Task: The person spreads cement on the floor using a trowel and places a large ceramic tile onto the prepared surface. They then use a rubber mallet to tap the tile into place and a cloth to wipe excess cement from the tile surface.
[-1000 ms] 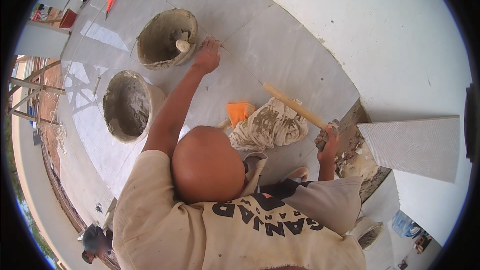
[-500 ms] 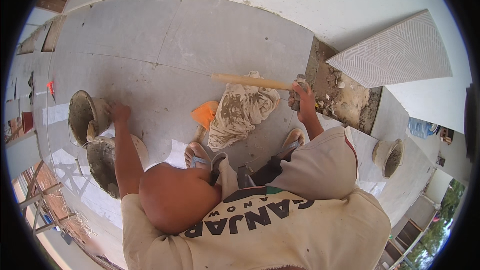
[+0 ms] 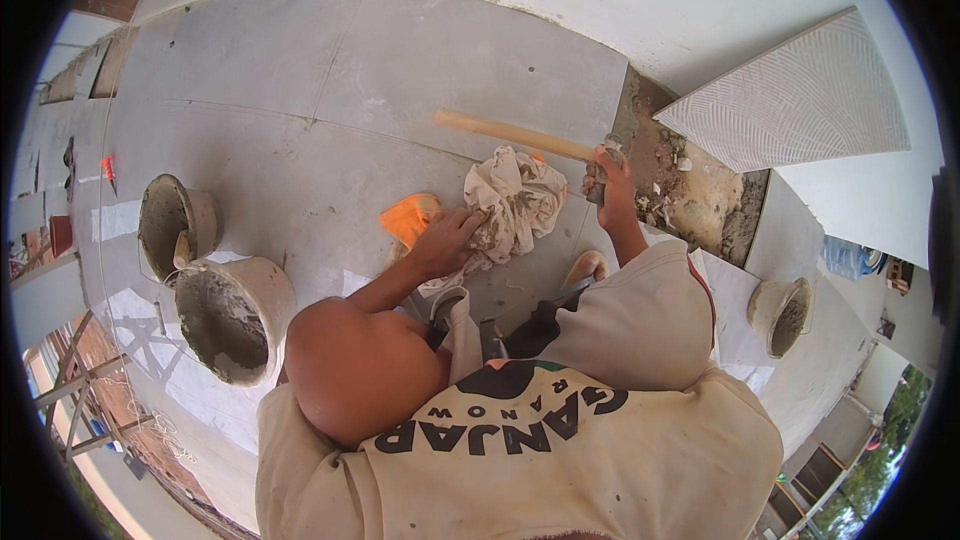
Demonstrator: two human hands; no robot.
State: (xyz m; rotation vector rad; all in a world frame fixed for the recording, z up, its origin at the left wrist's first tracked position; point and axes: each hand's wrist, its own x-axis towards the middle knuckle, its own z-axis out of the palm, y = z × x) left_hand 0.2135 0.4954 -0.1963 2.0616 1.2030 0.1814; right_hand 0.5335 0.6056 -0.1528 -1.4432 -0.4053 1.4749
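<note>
My left hand is closed on the near left edge of a crumpled, mortar-stained rag, which lies on grey floor tiles in front of my feet. An orange piece, perhaps cloth, sits just left of that hand. My right hand grips a mallet by its mortar-caked head. The wooden handle points left, above the rag's far side. Beneath and beyond the right hand, the tiling stops at a strip of bare rubble and mortar.
Two mortar-coated buckets stand at the left, with another bucket at the right. A tile with a combed back leans against the white wall. A string runs across the floor at the left. A red-orange tool lies beyond the buckets.
My left hand has come from beside the buckets rightward onto the rag, which is now bunched up and shifted slightly right. The mallet has moved slightly right in my right hand.
</note>
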